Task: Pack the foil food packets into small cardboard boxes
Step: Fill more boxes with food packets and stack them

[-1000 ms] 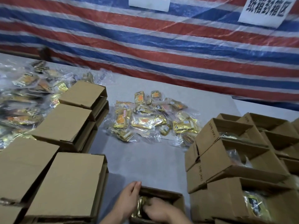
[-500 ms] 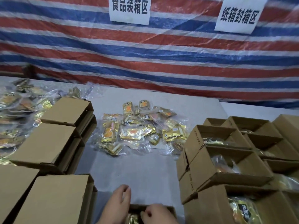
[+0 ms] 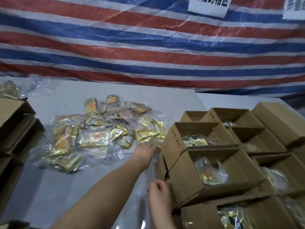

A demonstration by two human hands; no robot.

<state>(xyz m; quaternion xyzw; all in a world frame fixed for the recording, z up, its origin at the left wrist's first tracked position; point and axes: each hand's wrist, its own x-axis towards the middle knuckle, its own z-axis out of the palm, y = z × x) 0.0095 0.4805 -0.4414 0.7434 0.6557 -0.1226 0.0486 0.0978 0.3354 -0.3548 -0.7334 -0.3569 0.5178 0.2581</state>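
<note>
Makeshift packing station, striped tarp (image 3: pixel 148 47) backdrop, paper zone signs (image 3: pixel 208 5), stacked cartons (image 3: pixel 214 177)

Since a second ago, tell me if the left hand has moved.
Yes. The left hand has gone forward from the near box to the packet pile.

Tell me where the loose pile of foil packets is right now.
In the head view the pile of foil packets lies on the grey table, left of centre, between the closed boxes at the left edge and the open boxes on the right; the left hand reaches its near-right edge.

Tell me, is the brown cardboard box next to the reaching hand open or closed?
Open. The brown cardboard box has its top flaps up, and a gold foil packet shows inside. The left hand reaches to the pile beside it.
</note>
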